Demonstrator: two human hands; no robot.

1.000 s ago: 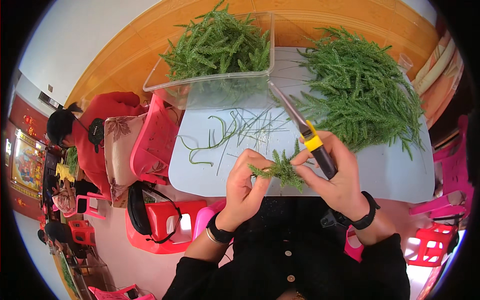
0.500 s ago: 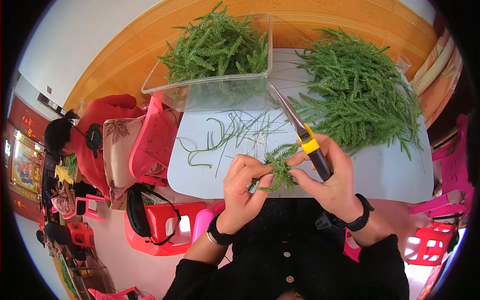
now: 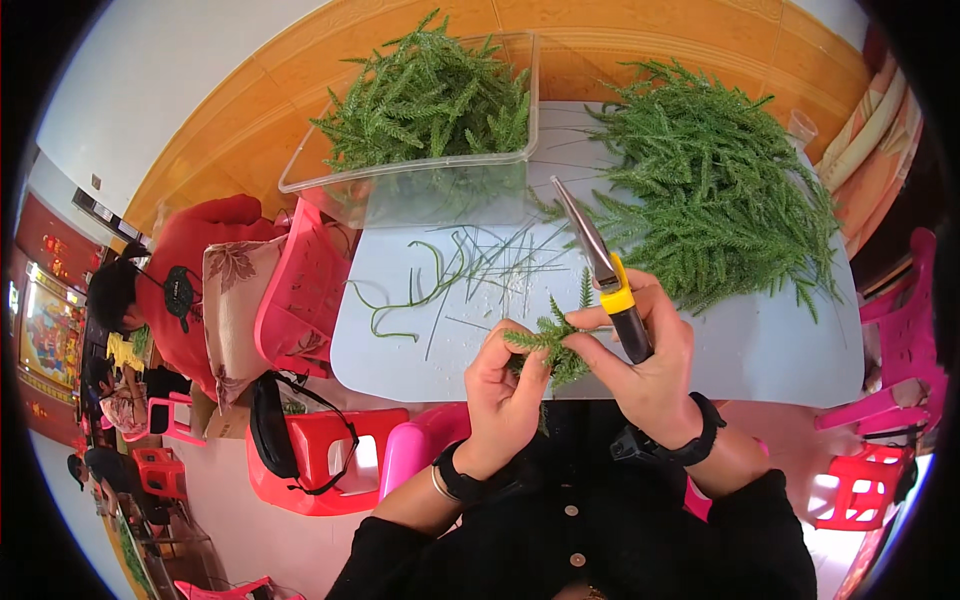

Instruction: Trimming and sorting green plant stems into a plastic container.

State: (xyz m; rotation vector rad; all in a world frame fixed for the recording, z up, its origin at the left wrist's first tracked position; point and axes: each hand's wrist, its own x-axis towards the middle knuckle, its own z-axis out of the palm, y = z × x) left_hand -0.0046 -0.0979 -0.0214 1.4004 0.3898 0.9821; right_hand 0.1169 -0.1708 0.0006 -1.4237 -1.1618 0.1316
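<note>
Lighting: bright, even daylight across my view; colours saturated, no dim corners inside the lens circle.

Shadows: soft and short; I note a faint one under my left hand (image 3: 505, 395) and right hand (image 3: 645, 360) at the near edge of the table (image 3: 760, 350).

Glare: mild sheen on the clear plastic tub (image 3: 440, 190), far left, and on the metal shears (image 3: 600, 262).

Distortion: strong fisheye; far wall and table edges bow, black vignette rings the frame.

Focus: centre sharp; left rim figures small and soft.

A pale table (image 3: 760, 350) stands on pinkish floor; red and pink plastic chairs (image 3: 330, 460) surround it, wood-panelled wall (image 3: 300, 90) beyond.
</note>
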